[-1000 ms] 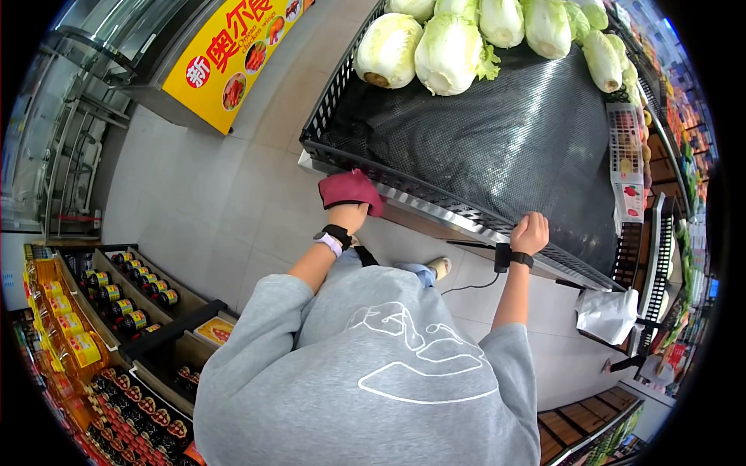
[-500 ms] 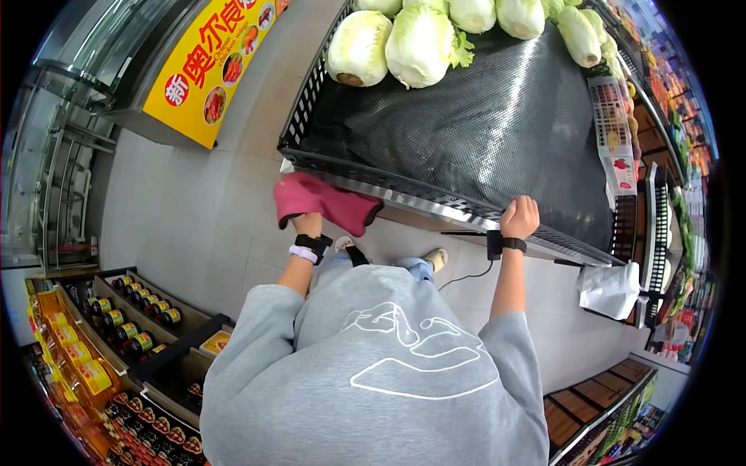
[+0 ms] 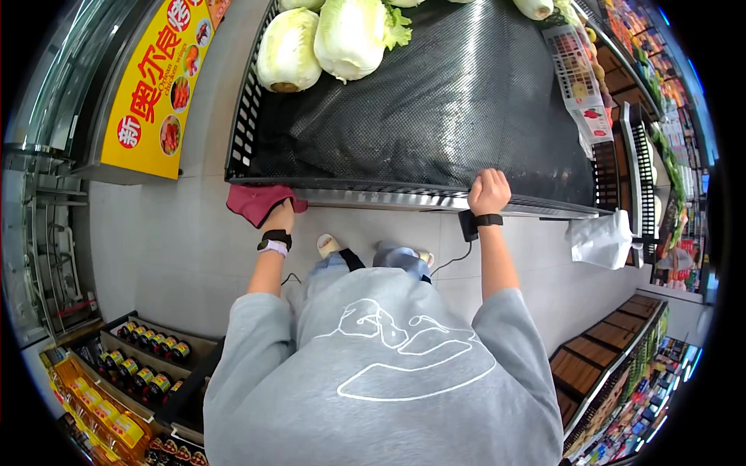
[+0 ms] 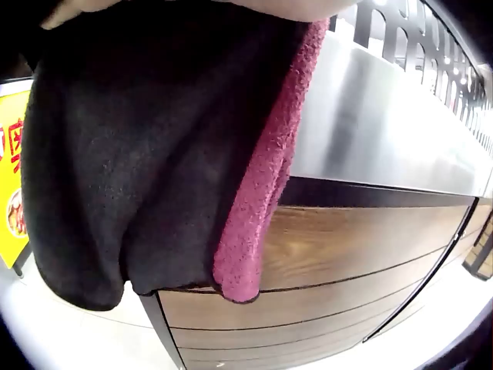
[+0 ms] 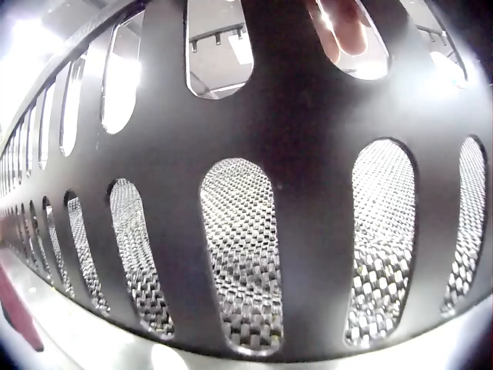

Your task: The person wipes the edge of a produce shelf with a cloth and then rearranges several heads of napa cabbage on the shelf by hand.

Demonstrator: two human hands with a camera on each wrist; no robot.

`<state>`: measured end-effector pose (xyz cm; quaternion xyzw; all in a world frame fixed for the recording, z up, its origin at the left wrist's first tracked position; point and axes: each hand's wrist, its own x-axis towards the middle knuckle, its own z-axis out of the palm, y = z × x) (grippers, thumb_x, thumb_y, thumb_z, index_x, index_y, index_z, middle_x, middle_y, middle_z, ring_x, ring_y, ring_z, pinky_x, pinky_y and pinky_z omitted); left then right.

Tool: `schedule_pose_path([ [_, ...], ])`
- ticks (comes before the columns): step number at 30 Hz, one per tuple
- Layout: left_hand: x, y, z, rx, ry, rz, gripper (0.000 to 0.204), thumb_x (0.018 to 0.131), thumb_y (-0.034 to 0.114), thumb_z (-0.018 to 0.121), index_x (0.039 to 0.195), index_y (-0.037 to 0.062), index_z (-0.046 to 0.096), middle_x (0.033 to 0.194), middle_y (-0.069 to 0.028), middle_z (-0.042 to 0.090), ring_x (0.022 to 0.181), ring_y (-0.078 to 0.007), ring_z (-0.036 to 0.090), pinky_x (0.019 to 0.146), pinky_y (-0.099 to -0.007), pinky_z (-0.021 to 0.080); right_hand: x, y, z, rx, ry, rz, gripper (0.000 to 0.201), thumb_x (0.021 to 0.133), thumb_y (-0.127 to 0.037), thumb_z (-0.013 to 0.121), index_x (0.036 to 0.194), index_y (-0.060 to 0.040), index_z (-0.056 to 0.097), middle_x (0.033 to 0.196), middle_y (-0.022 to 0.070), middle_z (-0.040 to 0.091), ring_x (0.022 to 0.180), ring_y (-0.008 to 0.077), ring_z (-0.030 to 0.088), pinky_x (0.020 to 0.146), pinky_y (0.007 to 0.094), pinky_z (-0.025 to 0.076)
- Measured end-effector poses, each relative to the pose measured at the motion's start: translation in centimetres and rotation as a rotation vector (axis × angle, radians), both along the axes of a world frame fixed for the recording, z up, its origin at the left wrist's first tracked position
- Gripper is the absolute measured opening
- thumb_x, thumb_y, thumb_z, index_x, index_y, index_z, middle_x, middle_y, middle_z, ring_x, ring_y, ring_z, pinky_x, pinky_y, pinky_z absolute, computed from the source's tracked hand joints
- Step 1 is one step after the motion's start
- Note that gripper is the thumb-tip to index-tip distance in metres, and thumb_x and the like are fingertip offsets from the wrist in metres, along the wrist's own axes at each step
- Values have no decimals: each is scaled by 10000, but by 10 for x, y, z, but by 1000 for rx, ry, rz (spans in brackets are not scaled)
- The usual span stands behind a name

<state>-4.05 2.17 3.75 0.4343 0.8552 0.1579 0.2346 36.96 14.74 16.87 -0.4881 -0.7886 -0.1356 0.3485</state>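
In the head view, my left hand (image 3: pixel 280 217) holds a maroon cloth (image 3: pixel 255 203) at the left front corner of the display stand, against its metal edge (image 3: pixel 350 197). The left wrist view shows the cloth's black underside (image 4: pixel 139 154) hanging down beside the metal strip (image 4: pixel 362 116), under fingers (image 4: pixel 296 6). My right hand (image 3: pixel 489 190) is curled over the top rim of the black slatted guard (image 3: pixel 388 186). Through a slot of that guard (image 5: pixel 308 116), fingertips (image 5: pixel 350 31) show in the right wrist view.
Cabbages (image 3: pixel 289 50) lie at the back of the black mesh (image 3: pixel 373 124). A yellow sign (image 3: pixel 155 93) stands left. A white bag (image 3: pixel 602 239) hangs at the right corner; bottles (image 3: pixel 148 373) fill shelves at lower left. The person's feet are on the floor (image 3: pixel 326 221) below the stand.
The left hand has moved the cloth left along the metal edge to the corner; the cloth was spread wider half a second ago. The right hand stays on the rim while the view has turned.
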Motion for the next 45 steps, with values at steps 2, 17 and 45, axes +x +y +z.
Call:
schedule_pose_path([
  [2,14,2,4,-60,-16,-6,514,904,411,266,981,24,596,1021,-242,585,976,-395,532,837,-450,399,-1,2,0,4,9,-4,101,675,-107,495,596,-50,472,582,84,470,535,272,453,484,374,378],
  [17,142,2,5,274,106,-615,426,848,321,524,1176,50,504,1161,-188,531,1121,-361,453,970,-440,322,2,1,2,-14,46,47,107,656,-108,526,568,-60,487,548,69,462,502,246,444,451,351,379],
  [45,148,4,41,398,219,-817,532,744,192,589,1250,76,469,1294,-150,445,1249,-299,354,1049,-384,261,5,-2,5,-41,158,156,173,701,-119,585,570,-88,476,563,31,447,540,210,466,499,326,401],
])
